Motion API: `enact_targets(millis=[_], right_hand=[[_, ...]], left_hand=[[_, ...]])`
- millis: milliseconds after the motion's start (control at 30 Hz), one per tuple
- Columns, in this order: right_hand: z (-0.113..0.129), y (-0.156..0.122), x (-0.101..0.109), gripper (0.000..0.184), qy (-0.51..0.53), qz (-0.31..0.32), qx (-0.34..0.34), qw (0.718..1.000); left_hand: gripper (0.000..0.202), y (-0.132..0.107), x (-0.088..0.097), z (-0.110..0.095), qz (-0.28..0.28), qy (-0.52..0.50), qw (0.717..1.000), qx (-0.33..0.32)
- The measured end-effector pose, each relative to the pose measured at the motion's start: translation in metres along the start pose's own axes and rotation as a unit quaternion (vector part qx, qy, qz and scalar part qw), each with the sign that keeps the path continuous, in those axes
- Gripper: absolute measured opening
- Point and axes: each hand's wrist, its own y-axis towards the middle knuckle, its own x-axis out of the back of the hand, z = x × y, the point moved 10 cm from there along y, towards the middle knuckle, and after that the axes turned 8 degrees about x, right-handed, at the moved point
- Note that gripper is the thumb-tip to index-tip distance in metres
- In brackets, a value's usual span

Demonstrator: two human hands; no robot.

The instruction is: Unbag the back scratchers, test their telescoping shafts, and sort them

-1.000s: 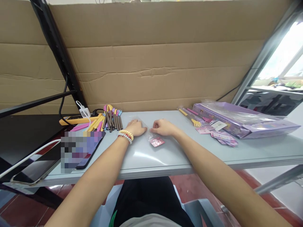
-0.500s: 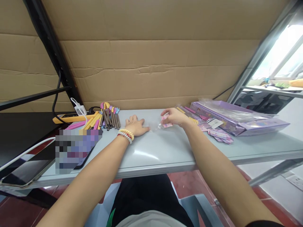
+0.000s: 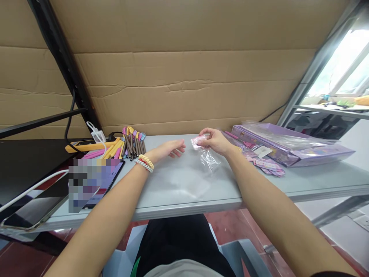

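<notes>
Between thumb and fingers, my right hand (image 3: 216, 141) pinches a small clear plastic bag (image 3: 210, 161) at its pink printed top (image 3: 198, 142). The bag's clear part hangs crumpled below the fingers, over the grey table (image 3: 173, 184). My left hand (image 3: 170, 149) is raised a little to the left of the bag, fingers apart and nothing in them. Beaded bracelets (image 3: 145, 163) circle the left wrist. What the bag may hold, if anything, I cannot make out.
Several pens with brown barrels and coloured tops (image 3: 134, 142) lie at the back left, beside yellow and pink pens (image 3: 113, 149). Phones (image 3: 37, 206) rest at the left edge. Pink printed cards (image 3: 269, 166) and a purple box (image 3: 288, 148) lie to the right.
My left hand has lifted off the table and turned sideways. My right hand has shifted slightly right and raised the bag, so its clear part now hangs in view.
</notes>
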Motion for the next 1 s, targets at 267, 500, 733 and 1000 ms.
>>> enact_targets(millis=[267,500,733,1000], right_hand=[[0.019,-0.003,-0.027,0.035,-0.039,-0.025,0.054,0.997],[0.011,-0.001,-0.033,0.047,-0.152,-0.068,0.008,0.986],[-0.006,-0.004,-0.039,0.044,-0.175,0.002,-0.073,0.982],[0.031,-0.004,-0.043,0.035,-0.143,-0.021,0.118,0.982]], left_hand=[[0.048,0.0,-0.012,0.001,-0.004,0.083,0.996,-0.012],[0.027,0.009,-0.022,-0.008,-0.011,0.029,0.995,-0.095],[0.039,0.008,-0.003,-0.001,-0.123,-0.034,0.987,-0.093],[0.014,0.007,0.02,-0.001,-0.212,-0.094,0.97,-0.079]])
